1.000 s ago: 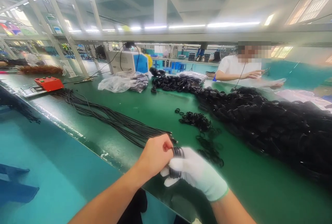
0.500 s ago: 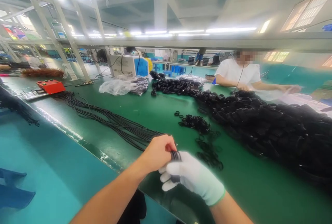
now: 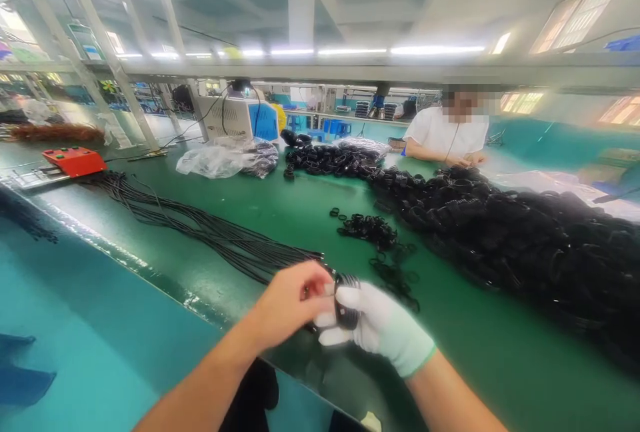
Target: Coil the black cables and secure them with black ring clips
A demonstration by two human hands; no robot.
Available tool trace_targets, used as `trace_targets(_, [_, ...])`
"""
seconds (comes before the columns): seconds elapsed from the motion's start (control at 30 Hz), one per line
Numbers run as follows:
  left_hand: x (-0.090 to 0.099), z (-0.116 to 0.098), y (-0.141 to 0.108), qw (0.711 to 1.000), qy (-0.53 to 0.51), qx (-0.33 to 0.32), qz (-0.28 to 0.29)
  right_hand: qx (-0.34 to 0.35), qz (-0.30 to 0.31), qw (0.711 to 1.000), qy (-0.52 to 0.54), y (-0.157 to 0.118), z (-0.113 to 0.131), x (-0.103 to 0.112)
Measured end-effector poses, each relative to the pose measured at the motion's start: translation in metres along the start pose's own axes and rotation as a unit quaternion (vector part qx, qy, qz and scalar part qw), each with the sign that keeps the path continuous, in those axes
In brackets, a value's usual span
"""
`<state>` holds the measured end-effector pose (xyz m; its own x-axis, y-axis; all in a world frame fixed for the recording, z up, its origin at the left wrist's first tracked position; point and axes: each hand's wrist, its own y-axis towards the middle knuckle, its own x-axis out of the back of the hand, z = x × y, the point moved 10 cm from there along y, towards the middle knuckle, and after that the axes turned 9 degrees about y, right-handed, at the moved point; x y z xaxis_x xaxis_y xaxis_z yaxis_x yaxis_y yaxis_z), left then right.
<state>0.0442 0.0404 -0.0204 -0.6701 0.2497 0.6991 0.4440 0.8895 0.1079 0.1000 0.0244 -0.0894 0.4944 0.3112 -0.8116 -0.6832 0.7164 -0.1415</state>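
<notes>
In front of me, above the near edge of the green table, a small coil of black cable (image 3: 347, 312) sits in my right hand (image 3: 383, 325). That hand wears a white glove, and its fingers wrap round the coil. My bare left hand (image 3: 287, 305) is at the coil's left side, thumb and fingers bent in against it; the fingertips are partly hidden. Behind my left hand, a bundle of long black cables (image 3: 210, 235) stretches along the table. Small black rings (image 3: 373, 231) lie in a loose pile beyond my right hand.
A large heap of coiled black cables (image 3: 520, 239) covers the table's right side. A red box with buttons (image 3: 75, 160) stands at the left. Clear plastic bags (image 3: 215, 160) and a white and blue machine (image 3: 235, 119) are farther back. A person in white (image 3: 445, 132) sits opposite.
The coil has turned so more of its side faces me, and my left fingers have shifted from its top to its left side. My view has swung slightly; the person opposite has drawn their hands together.
</notes>
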Motion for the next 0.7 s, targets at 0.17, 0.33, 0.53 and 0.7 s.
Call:
trace_targets(0.17, [0.002, 0.011, 0.016, 0.998, 0.043, 0.047, -0.007, -0.008, -0.012, 0.997, -0.072, -0.002, -0.006, 0.005])
trace_targets(0.33, [-0.003, 0.008, 0.013, 0.992, 0.108, 0.024, -0.067, -0.012, -0.028, 0.993, -0.114, 0.0, -0.008, 0.001])
trace_targets(0.53, [-0.009, 0.009, 0.013, 0.99, 0.108, -0.009, -0.087, -0.006, -0.073, 0.988, -0.133, -0.001, -0.001, 0.004])
trace_targets(0.7, [-0.01, 0.006, 0.023, 0.991, 0.119, -0.002, -0.059, -0.002, -0.076, 0.987, -0.143, -0.002, 0.002, 0.002])
